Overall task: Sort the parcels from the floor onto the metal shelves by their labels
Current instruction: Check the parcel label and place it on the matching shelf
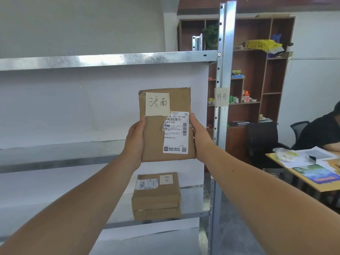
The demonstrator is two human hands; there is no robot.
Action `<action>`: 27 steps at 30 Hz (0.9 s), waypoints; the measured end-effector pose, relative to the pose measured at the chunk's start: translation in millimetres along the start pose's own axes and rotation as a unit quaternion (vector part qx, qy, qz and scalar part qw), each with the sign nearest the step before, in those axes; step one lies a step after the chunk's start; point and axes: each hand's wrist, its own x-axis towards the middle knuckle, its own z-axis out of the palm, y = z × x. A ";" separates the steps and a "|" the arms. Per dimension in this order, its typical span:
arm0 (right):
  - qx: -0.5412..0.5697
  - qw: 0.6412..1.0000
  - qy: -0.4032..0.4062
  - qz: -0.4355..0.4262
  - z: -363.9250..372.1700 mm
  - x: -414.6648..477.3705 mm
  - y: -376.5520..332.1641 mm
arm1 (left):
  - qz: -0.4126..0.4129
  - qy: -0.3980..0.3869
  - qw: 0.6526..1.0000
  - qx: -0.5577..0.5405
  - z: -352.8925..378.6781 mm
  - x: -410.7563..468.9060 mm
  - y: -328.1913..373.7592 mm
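Grips a flat brown parcel (156, 137) upright in mid-air: left hand (135, 142) curled round its left edge, right hand (199, 137) round its right edge. Bears a handwritten paper label (157, 103) up top and a printed shipping label (176, 132) lower right. Hangs in front of the metal shelves (103, 60), above a second, boxier parcel (156, 197) lying on a lower shelf. Beyond, on the steel upright (223, 52), shows a handwritten tag (222, 96). Farther right, takes in a paper-strewn bench (303, 184) and a seated person (323, 133).

A brown bookcase (257, 70) stands behind a black chair (261, 138) and paper-strewn desk (327, 187).
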 end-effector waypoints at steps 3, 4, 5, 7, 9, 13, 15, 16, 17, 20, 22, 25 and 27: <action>-0.008 1.000 -0.002 0.006 4.6 4.2 9.5 | -0.010 0.014 0.999 0.027 -8.4 7.7 0.2; -0.004 1.000 -0.002 0.012 6.6 6.1 12.2 | -0.019 0.022 0.999 0.035 -11.2 11.0 1.5; 0.001 1.000 -0.004 0.019 9.0 8.2 14.6 | -0.034 0.028 0.998 0.041 -14.3 14.7 2.8; 0.001 1.000 -0.011 0.026 15.2 13.0 17.5 | -0.065 0.027 0.997 0.041 -19.7 23.8 5.0; 0.000 1.000 -0.008 0.026 22.5 18.0 18.0 | -0.091 0.025 0.995 0.022 -24.4 32.3 7.1; -0.016 0.999 0.014 0.036 31.4 30.6 15.8 | -0.148 -0.019 0.989 -0.012 -34.6 47.2 11.2; -0.030 0.998 0.025 0.047 35.4 34.4 16.8 | -0.170 -0.030 0.985 -0.016 -42.0 53.3 12.7; -0.034 0.998 0.032 0.051 37.5 35.9 18.1 | -0.176 -0.021 0.984 -0.005 -45.3 55.6 13.1; -0.035 0.997 0.039 0.056 39.6 36.9 19.9 | -0.175 -0.010 0.984 0.014 -48.1 57.9 12.9; -0.038 0.995 0.063 0.064 43.2 41.5 27.8 | -0.162 -0.004 0.985 0.062 -51.0 64.6 10.4; -0.044 0.992 0.084 0.082 44.4 43.5 34.1 | -0.173 -0.003 0.982 0.073 -49.9 68.9 9.4; -0.052 0.985 0.118 0.111 47.8 43.7 41.7 | -0.187 -0.033 0.980 0.061 -45.4 73.9 8.2; -0.042 0.983 0.133 0.121 51.5 41.3 41.9 | -0.189 -0.039 0.980 0.052 -43.5 77.2 3.7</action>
